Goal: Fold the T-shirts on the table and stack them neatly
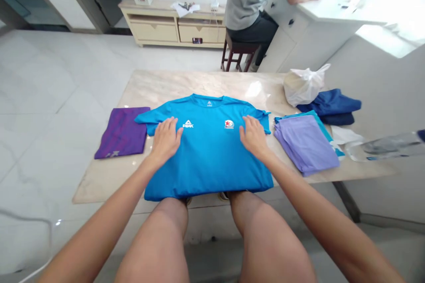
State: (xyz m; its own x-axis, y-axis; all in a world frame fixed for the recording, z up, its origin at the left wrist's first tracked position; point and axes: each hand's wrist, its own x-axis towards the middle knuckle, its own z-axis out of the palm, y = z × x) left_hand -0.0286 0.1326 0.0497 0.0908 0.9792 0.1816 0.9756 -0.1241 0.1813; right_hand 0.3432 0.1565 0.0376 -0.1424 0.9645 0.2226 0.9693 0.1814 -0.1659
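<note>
A blue T-shirt [209, 150] lies front side up on a low marble-look table [136, 84], its collar towards the far side and its lower part reaching the near edge. White prints mark both sides of the chest. My left hand [166, 137] rests flat on the shirt by the left sleeve, fingers stretched out. On the opposite side, my right hand [254, 135] lies on the cloth near the right sleeve, its fingers also extended. Beside the left sleeve is a folded purple garment [122, 132]. Folded lavender cloth [307, 141] lies to the right, over a teal one.
A white plastic bag [303, 86] and dark blue clothing [335, 104] sit at the table's right end, with a clear plastic bottle [388, 146] near them. Beyond, a person [252, 0] sits on a dark stool [241, 48] at a white counter. A low cabinet [152, 31] lines the wall.
</note>
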